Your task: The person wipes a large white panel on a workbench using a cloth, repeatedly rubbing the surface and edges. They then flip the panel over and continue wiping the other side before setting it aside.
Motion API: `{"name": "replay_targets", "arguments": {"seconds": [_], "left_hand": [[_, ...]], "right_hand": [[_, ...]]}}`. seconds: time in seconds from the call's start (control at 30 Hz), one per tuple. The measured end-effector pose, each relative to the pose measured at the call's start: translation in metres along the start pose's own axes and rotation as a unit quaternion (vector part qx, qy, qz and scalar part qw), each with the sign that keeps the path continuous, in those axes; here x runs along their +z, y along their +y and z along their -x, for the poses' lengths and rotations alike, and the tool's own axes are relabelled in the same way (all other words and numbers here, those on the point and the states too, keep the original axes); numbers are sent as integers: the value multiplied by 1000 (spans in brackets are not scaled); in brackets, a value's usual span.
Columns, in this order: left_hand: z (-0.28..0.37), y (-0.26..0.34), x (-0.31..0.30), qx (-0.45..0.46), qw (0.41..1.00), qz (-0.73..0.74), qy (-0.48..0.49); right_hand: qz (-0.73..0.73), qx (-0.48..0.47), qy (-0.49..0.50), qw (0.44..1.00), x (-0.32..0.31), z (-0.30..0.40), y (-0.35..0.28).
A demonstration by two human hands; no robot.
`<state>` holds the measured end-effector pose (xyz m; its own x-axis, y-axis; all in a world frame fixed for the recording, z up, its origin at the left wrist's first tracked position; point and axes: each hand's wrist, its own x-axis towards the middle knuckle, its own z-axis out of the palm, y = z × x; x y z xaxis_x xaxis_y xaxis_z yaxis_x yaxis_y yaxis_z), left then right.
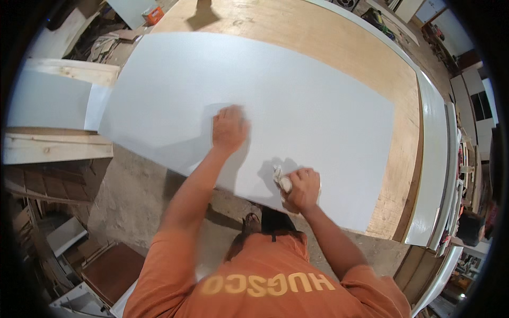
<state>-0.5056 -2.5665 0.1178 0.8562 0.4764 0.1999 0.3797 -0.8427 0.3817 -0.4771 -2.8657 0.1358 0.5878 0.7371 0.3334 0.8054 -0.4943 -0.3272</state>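
A large smooth white panel (310, 107) lies flat before me, on a plywood-topped surface (338, 55). Near its front edge my right hand (305, 187) grips a crumpled whitish cloth (283, 181), part of which sticks out beside the thumb. Farther in, left of the panel's middle, my left hand (230, 129) is over the white face, back upward. Motion blur softens its fingers, and its underside is hidden, so I cannot tell whether it holds anything or touches the panel. Both hands cast shadows on the panel.
At the left stands a pale wood frame (59, 147) with a grey-white board (47, 99). Long white boards (427, 159) stand along the right side. An orange box (153, 16) sits at the upper left, near wood scraps (105, 45). Concrete floor (127, 190) shows below.
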Motion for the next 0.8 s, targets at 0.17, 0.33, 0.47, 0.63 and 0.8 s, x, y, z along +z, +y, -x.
{"name": "replay_targets", "arguments": {"seconds": [0.17,0.33,0.47,0.63,0.8], "left_hand": [[0,-77,-23,17,998,-54,42],[-2,-78,-23,9,998,-41,36],[-3,-80,-25,17,999,-19,28],[-16,-75,-30,3,1000,6,9],[-18,-95,-27,20,1000,14,-5]], "right_hand": [[92,149,-69,982,45,-197,57],[155,203,-11,967,89,-369,130],[198,257,47,945,110,-386,130],[213,206,29,955,104,-277,17],[22,116,-36,992,92,-70,-144]]}}
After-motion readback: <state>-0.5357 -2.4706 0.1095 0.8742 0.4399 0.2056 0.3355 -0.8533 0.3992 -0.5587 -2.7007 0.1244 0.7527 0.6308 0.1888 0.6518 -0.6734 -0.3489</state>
